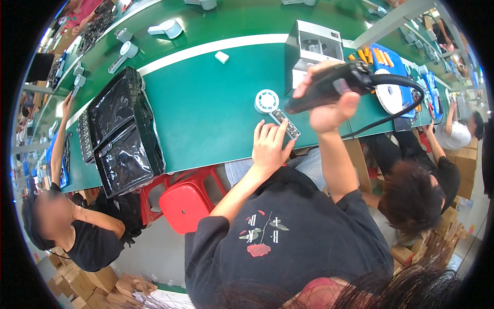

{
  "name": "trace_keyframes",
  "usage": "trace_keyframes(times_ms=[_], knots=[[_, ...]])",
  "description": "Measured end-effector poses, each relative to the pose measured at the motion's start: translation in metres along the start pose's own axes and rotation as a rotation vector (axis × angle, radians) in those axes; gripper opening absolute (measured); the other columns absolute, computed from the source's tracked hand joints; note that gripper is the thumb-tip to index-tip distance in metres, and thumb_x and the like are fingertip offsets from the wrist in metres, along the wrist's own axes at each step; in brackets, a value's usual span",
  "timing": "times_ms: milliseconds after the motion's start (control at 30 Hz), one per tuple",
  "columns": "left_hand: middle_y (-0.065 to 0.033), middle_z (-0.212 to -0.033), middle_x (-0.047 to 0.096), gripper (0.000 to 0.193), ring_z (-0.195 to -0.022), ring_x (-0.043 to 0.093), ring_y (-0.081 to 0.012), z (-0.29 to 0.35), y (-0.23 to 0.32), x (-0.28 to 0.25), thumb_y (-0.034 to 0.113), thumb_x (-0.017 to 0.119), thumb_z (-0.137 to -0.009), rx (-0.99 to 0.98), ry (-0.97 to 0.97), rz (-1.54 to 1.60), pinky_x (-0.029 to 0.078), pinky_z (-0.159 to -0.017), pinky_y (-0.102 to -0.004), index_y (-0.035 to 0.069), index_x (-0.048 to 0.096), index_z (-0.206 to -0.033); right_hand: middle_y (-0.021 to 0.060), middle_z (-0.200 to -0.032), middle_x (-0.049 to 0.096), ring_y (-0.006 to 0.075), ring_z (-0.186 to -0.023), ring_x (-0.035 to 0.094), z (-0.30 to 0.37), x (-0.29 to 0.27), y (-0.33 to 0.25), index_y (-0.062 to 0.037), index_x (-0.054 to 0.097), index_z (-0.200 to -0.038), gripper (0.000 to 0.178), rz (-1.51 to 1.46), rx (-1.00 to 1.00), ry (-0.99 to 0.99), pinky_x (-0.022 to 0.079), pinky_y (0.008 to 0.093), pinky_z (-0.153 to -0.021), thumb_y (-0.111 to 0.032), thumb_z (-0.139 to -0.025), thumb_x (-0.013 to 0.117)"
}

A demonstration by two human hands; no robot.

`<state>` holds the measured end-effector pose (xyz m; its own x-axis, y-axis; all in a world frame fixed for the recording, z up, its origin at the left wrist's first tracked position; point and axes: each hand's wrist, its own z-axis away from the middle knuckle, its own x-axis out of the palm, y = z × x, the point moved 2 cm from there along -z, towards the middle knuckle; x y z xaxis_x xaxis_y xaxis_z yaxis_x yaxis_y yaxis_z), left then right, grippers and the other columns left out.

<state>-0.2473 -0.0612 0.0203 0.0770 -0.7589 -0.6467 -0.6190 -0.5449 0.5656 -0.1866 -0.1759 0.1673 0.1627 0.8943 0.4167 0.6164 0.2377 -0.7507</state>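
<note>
On the green workbench lies a small white handheld fan [267, 101], its round head at the far end. Its opened handle [286, 125] bares a circuit board and points back toward me. My left hand [269, 144] grips the handle's near part, index finger and thumb against its edges. In my right hand [329, 105] is a black electric screwdriver [332, 87], held slantwise with its front end pointing left, close to the fan. A thick black cable [411, 85] curves out from the tool's rear. The screwdriver's bit is too small to make out.
A grey-white machine [316, 49] stands just beyond the screwdriver. Left of me sits a black plastic-lined tray [123, 131]; a small white block [222, 57] lies far ahead. Orange parts [381, 55] are at right. Co-workers sit on both sides; a red stool [185, 206] is left.
</note>
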Motion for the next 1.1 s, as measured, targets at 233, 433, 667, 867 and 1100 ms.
trace_keyframes(times_ms=[233, 433, 667, 867, 1100], knots=[[-0.0082, -0.092, 0.062, 0.057, -0.097, 0.058, -0.0255, 0.002, -0.002, 0.001, 0.025, 0.075, -0.076, -0.004, -0.033, -0.006, 0.038, -0.104, -0.0489, 0.001, 0.058, -0.125, 0.0136, -0.077, 0.057, 0.0185, -0.055, 0.060, 0.009, 0.006, 0.024, 0.0086, 0.055, -0.095, 0.082, 0.108, 0.013, -0.067, 0.051, 0.0277, -0.049, -0.072, -0.081, 0.059], [-0.0084, -0.093, 0.062, 0.058, -0.098, 0.058, -0.0257, 0.002, -0.002, -0.001, 0.025, 0.075, -0.076, 0.003, -0.044, -0.009, 0.039, -0.103, -0.0487, 0.001, 0.058, -0.126, 0.0126, -0.080, 0.059, 0.0141, -0.057, 0.058, 0.011, 0.008, 0.029, 0.0070, 0.053, -0.094, 0.070, 0.002, -0.005, -0.112, 0.049, 0.0248, -0.050, -0.061, -0.083, 0.067], [-0.0090, -0.093, 0.061, 0.058, -0.098, 0.058, -0.0262, 0.001, -0.002, -0.001, 0.026, 0.074, -0.077, 0.012, -0.048, -0.017, 0.040, -0.102, -0.0479, 0.000, 0.057, -0.125, 0.0124, -0.081, 0.059, 0.0137, -0.057, 0.059, 0.012, 0.009, 0.025, 0.0063, 0.053, -0.091, 0.069, 0.008, -0.031, -0.081, 0.049, 0.0250, -0.051, -0.061, -0.083, 0.067], [-0.0096, -0.093, 0.061, 0.058, -0.097, 0.058, -0.0267, 0.000, -0.002, -0.002, 0.026, 0.074, -0.077, 0.012, -0.048, -0.017, 0.041, -0.101, -0.0467, 0.000, 0.057, -0.125, 0.0125, -0.081, 0.059, 0.0141, -0.057, 0.059, 0.014, 0.007, 0.026, 0.0064, 0.053, -0.092, 0.069, 0.023, -0.020, -0.105, 0.049, 0.0252, -0.051, -0.061, -0.083, 0.066], [-0.0104, -0.093, 0.061, 0.058, -0.098, 0.057, -0.0278, 0.000, -0.002, -0.002, 0.026, 0.073, -0.077, 0.024, -0.065, -0.026, 0.041, -0.100, -0.0466, -0.001, 0.056, -0.126, 0.0130, -0.080, 0.058, 0.0138, -0.059, 0.059, 0.022, 0.008, 0.034, 0.0069, 0.050, -0.096, 0.075, -0.028, 0.007, -0.112, 0.050, 0.0254, -0.050, -0.063, -0.079, 0.071]])
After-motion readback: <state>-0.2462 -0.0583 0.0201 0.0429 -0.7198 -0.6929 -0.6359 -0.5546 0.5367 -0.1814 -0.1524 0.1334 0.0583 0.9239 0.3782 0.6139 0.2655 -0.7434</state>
